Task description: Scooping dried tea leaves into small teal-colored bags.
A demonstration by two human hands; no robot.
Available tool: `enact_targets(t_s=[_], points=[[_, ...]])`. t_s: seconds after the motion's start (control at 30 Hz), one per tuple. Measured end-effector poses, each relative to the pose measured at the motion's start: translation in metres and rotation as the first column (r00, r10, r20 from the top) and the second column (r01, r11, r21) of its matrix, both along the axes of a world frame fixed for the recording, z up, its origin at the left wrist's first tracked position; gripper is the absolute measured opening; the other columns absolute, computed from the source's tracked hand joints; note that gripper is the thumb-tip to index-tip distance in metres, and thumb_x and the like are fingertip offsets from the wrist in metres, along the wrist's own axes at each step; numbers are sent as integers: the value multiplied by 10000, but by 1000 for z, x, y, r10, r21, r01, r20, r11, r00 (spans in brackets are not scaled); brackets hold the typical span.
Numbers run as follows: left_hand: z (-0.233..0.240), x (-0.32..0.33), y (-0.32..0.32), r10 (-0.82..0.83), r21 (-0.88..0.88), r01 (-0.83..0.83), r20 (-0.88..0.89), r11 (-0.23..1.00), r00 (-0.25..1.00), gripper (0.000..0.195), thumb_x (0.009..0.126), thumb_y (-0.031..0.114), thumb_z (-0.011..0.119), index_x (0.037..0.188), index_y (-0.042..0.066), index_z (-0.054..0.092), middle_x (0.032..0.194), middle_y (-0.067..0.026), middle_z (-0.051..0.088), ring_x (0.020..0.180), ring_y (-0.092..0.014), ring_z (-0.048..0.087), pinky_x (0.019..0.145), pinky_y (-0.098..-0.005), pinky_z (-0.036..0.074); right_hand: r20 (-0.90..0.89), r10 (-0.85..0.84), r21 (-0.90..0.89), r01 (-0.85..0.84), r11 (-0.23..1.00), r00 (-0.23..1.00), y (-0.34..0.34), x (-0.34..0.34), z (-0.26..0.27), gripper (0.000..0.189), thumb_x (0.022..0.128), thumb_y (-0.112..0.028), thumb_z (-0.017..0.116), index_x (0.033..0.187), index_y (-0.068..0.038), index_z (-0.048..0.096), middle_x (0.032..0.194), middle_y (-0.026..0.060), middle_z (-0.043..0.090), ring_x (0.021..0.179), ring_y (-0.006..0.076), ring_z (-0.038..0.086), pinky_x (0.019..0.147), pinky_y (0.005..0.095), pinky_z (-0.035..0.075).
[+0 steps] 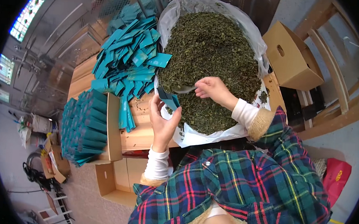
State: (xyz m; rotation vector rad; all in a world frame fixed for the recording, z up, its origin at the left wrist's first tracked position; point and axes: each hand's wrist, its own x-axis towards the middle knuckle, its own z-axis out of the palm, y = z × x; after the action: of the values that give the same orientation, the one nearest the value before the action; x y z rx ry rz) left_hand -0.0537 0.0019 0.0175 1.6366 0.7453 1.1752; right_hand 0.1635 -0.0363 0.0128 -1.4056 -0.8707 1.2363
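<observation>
My left hand grips a small teal packet, its opened mouth tilted up beside the near left edge of the leaf heap. In my right hand is the handle of a clear spoon, whose bowl lies just over the leaves and points toward the packet. The heap of dried dark green leaves, which look like tea, fills a large white plastic bag with its rim folded open. Whether leaves are inside the packet is hard to tell.
Loose flat teal packets are piled on the wooden table left of the bag. A cardboard box at the table's left holds rows of upright teal packets. Another carton stands at right, and an open box sits below.
</observation>
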Motion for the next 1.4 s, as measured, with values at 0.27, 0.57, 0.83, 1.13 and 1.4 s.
enact_targets(t_s=[0.27,0.57,0.83,1.13,1.4], points=[[-15,18,-4,-45,39,49,-87,998,995,633,676,66,743,1224,-7,436,1114,-104,477,1012,-222,512,878,-329,430,102,-246,212,220,952,964,-3,32,6,266,926,-211,553,1010,36,605,869,117,670,761,165,665,679,266,543],[-2,45,-1,-74,191,117,-217,975,973,607,686,48,728,1226,5,453,1108,-81,480,1015,-190,531,886,-314,439,327,-346,331,236,914,880,-13,69,21,235,945,-170,538,1047,28,611,898,87,675,818,143,659,739,253,531],[-1,55,3,-88,155,131,-260,979,962,590,692,72,725,1218,16,464,1124,-89,468,1028,-199,524,893,-316,437,620,-295,425,4,905,727,-47,86,48,189,915,-103,581,1029,37,636,905,73,690,853,122,656,750,227,511],[3,62,8,-134,165,190,-303,968,943,577,696,70,707,1217,-2,469,1130,-108,476,1048,-217,529,934,-317,421,651,18,339,-311,888,759,-65,90,109,143,872,-104,642,972,-3,663,839,41,691,768,85,639,672,239,502],[10,60,6,-143,213,220,-326,952,934,559,669,80,681,1182,0,476,1097,-161,489,1048,-310,497,923,-363,416,883,103,207,-576,791,459,-56,81,148,113,851,-61,640,941,7,646,851,113,684,780,224,668,691,295,514]])
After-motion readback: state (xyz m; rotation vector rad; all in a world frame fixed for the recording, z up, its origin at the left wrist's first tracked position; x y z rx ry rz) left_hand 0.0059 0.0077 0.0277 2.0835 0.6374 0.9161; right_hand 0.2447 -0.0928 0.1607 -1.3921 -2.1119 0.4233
